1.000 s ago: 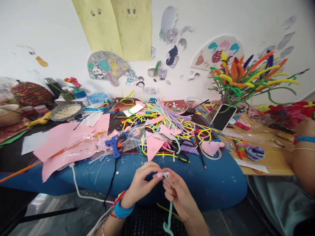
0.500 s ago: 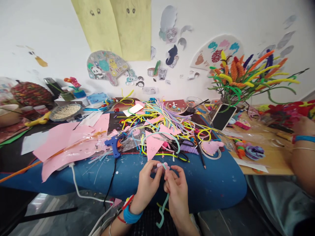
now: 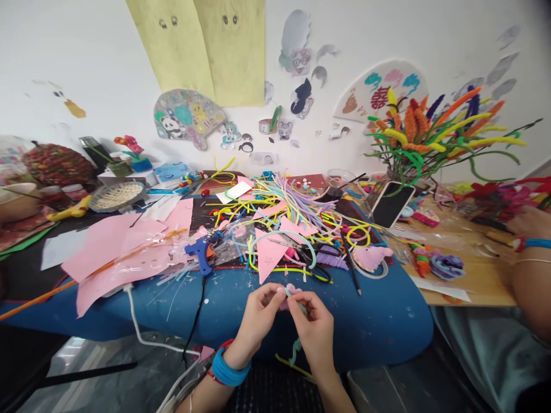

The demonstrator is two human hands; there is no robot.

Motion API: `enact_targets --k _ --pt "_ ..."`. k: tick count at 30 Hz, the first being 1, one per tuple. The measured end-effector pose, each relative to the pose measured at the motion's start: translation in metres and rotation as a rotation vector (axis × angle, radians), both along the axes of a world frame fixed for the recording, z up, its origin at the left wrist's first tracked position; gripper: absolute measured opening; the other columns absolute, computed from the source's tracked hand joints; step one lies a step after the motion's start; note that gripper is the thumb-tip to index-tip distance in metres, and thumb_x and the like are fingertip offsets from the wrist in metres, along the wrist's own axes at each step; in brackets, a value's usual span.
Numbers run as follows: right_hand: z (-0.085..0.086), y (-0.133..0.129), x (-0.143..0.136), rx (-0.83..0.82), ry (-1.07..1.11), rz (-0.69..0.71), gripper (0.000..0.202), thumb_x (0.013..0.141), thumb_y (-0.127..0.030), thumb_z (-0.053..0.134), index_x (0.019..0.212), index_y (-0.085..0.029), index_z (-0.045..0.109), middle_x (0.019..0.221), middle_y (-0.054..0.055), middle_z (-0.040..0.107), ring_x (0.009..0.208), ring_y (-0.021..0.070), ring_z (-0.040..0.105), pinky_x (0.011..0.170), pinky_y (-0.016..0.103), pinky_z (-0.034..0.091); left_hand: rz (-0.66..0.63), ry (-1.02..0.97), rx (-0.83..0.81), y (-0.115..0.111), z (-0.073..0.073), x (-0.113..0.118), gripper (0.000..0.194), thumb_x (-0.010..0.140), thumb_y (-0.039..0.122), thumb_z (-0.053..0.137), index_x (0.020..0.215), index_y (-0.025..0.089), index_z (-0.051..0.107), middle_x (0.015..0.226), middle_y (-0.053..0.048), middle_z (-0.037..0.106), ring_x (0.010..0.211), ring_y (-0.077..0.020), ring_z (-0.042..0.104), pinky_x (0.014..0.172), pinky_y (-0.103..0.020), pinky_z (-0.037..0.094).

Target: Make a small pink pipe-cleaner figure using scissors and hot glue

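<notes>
Near the table's front edge, my left hand [image 3: 262,312] pinches a small fluffy pink piece [image 3: 294,288] from the left. My right hand [image 3: 313,321] closes on a mint-green fuzzy stem [image 3: 296,351] where it meets the pink piece. The loose end of the stem hangs down behind the fingers of my right hand. The fingertips of both hands nearly touch and hide part of the piece. Beyond them lie a pink paper triangle [image 3: 267,255] and a heap of pastel stems [image 3: 297,201].
A blue glue gun [image 3: 200,252] with a black cord lies left of centre, beside pink sheets [image 3: 99,241]. Scissors [image 3: 322,274], a pencil [image 3: 353,269] and a pink plush shape [image 3: 370,257] lie to the right. Another person's arm [image 3: 534,269] is at the far right.
My right hand has turned and its thumb and finger now press at the stem's crossing on the pink piece. The hanging stem end has swung and shows less.
</notes>
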State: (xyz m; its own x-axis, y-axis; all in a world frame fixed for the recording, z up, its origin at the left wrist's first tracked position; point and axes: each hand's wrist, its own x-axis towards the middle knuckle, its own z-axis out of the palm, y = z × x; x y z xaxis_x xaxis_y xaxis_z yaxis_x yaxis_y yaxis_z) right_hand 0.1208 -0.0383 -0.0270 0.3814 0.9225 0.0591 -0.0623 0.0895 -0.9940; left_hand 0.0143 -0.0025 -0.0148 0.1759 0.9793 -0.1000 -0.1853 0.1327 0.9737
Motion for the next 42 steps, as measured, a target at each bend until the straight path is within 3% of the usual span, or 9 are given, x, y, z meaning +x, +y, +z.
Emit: enact_targets --k 5,17,26,37,42 --pt "-0.003 -0.002 0.0 0.001 -0.076 -0.022 0.015 0.078 -0.032 0.066 0.074 -0.018 0.063 0.075 0.005 0.067 0.064 0.0165 0.061 0.058 0.026 0.05 -0.011 -0.028 -0.028 0.0 0.003 0.001 0.028 0.074 0.041 0.073 0.073 0.013 0.068 0.061 0.001 0.062 0.057 -0.0111 0.055 0.059 -0.022 0.046" --pt "0.005 -0.003 0.007 0.013 -0.115 0.061 0.018 0.084 -0.035 0.061 0.086 -0.018 0.066 0.084 0.006 0.068 0.076 0.0193 0.064 0.072 0.03 0.052 0.061 -0.037 0.021 0.001 0.0 -0.001 0.027 0.077 0.04 0.07 0.072 0.013 0.066 0.058 0.002 0.061 0.056 -0.011 0.054 0.058 -0.022 0.042" --pt "0.006 -0.005 0.01 0.08 -0.309 0.097 0.014 0.089 -0.03 0.056 0.086 -0.02 0.066 0.083 0.005 0.066 0.076 0.0192 0.061 0.066 0.028 0.046 0.051 -0.071 -0.012 0.0 0.005 0.001 0.028 0.071 0.039 0.075 0.07 0.013 0.067 0.056 0.002 0.061 0.053 -0.011 0.053 0.058 -0.023 0.043" --pt "0.004 -0.008 0.007 -0.038 -0.169 0.087 0.021 0.088 -0.04 0.057 0.09 -0.019 0.061 0.086 0.005 0.065 0.079 0.0179 0.061 0.067 0.026 0.049 0.067 -0.164 -0.112 0.0 -0.001 -0.006 0.024 0.073 0.034 0.075 0.07 0.012 0.067 0.059 0.002 0.058 0.054 -0.0081 0.047 0.054 -0.02 0.037" --pt "0.005 -0.006 0.008 -0.054 -0.077 0.053 0.026 0.081 -0.042 0.066 0.091 -0.019 0.061 0.075 0.002 0.061 0.069 0.0163 0.059 0.061 0.025 0.049 0.083 -0.235 -0.122 -0.004 -0.001 -0.011 0.022 0.074 0.034 0.075 0.075 0.014 0.067 0.065 0.003 0.06 0.058 -0.008 0.048 0.058 -0.02 0.038"
